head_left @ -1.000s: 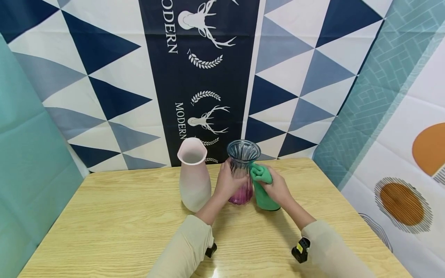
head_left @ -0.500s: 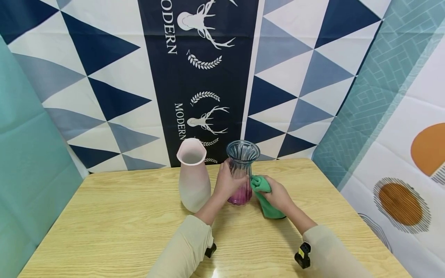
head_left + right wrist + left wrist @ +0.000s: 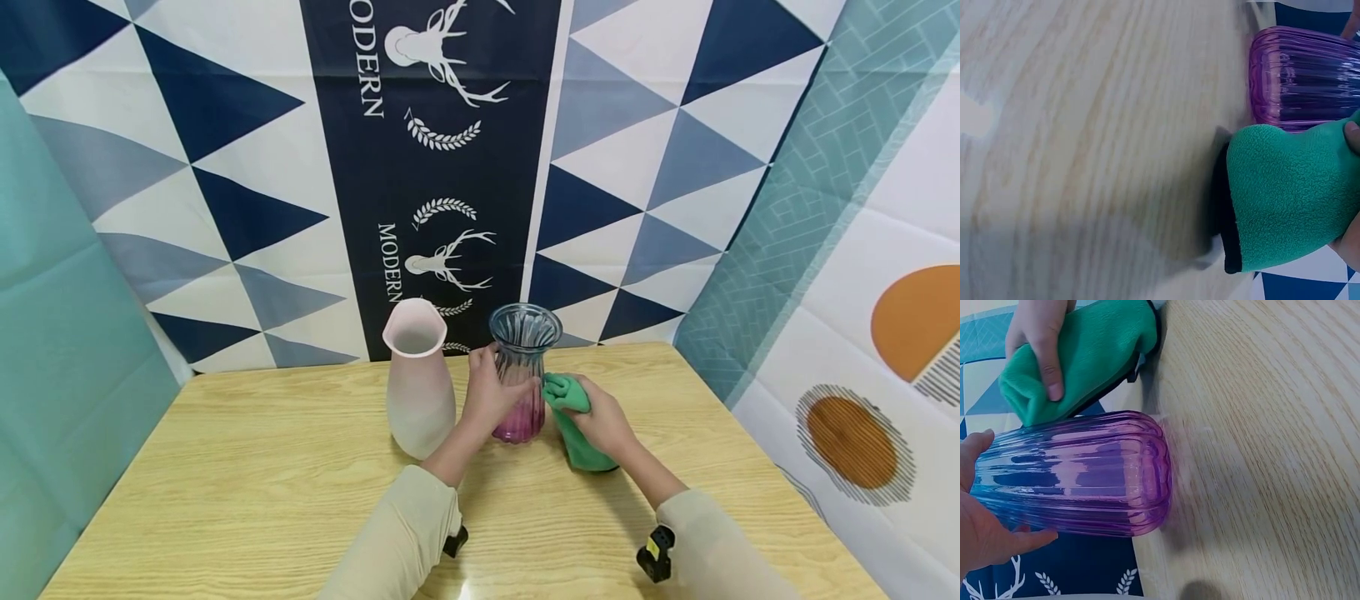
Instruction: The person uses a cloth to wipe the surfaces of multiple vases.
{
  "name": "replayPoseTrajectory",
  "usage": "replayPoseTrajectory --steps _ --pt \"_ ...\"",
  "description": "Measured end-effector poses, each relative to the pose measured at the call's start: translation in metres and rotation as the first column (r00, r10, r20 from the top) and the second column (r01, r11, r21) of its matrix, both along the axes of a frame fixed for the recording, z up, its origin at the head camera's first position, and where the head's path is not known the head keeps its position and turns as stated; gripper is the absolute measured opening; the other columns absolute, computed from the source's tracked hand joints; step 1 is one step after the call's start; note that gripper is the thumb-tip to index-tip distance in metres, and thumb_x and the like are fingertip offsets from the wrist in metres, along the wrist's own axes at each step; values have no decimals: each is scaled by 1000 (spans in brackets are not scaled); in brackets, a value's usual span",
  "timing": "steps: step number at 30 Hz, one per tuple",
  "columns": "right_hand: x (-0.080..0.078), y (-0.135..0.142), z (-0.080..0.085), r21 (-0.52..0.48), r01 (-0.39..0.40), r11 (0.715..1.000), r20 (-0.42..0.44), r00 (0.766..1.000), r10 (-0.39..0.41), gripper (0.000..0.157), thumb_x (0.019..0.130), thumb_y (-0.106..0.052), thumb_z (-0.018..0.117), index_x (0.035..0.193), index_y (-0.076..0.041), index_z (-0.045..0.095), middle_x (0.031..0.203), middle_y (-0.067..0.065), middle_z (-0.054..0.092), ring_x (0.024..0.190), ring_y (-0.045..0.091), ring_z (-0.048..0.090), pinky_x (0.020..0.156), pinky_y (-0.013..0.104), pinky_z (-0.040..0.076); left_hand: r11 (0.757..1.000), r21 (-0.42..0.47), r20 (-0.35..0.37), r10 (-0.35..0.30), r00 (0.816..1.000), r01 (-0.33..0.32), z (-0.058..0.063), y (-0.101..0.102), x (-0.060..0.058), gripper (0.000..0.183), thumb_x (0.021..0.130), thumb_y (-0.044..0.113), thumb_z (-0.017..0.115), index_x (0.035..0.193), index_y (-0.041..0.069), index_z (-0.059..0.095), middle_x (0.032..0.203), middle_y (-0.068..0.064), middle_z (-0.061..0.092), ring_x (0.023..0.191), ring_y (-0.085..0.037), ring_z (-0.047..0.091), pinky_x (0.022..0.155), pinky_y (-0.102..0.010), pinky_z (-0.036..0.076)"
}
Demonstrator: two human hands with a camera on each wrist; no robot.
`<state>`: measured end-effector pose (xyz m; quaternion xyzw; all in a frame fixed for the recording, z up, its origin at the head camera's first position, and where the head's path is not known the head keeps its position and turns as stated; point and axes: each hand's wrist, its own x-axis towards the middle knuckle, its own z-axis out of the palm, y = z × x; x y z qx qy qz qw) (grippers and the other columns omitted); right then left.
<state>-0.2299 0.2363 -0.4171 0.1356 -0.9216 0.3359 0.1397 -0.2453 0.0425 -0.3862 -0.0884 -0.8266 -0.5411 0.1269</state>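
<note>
A ribbed glass vase (image 3: 522, 417), blue at its flared rim and purple at the base, stands upright on the table. My left hand (image 3: 487, 392) grips its middle from the left, thumb and fingers curled round it. A green cloth (image 3: 581, 446) with a dark edge is bunched in my right hand (image 3: 603, 417), just right of the vase. In the left wrist view the cloth (image 3: 1094, 356) lies along the vase's side (image 3: 1079, 475). From the right wrist, the lower part of the cloth (image 3: 1297, 194) hangs beside the purple base (image 3: 1304, 78).
A tall pink-and-white vase (image 3: 420, 392) stands left of the glass one, close to my left forearm. The wooden table (image 3: 262, 483) ends at a patterned wall covering (image 3: 450, 167) behind. Fabric hangs on both sides.
My right hand has moved a little down the vase's right side with the cloth, then slightly up again. The cloth's lower end has swung to the right. The left hand and both vases stay put.
</note>
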Motion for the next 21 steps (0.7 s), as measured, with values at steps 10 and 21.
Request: replayPoseTrajectory --steps 10,21 --pt "-5 -7 23 -163 52 985 -135 988 -75 48 84 -9 68 129 -6 50 121 24 59 110 42 57 89 55 47 1000 -12 8 -8 1000 8 1 -1 1 79 74 31 77 136 1 39 125 -16 41 119 -30 49 103 -43 42" --pt "-6 -13 34 -263 79 962 -126 985 -116 50 85 -13 68 132 -11 50 127 19 57 117 37 53 95 52 45 1000 -7 -24 -22 999 22 1 -1 1 76 73 25 75 136 0 40 123 -17 41 113 -30 50 100 -43 43"
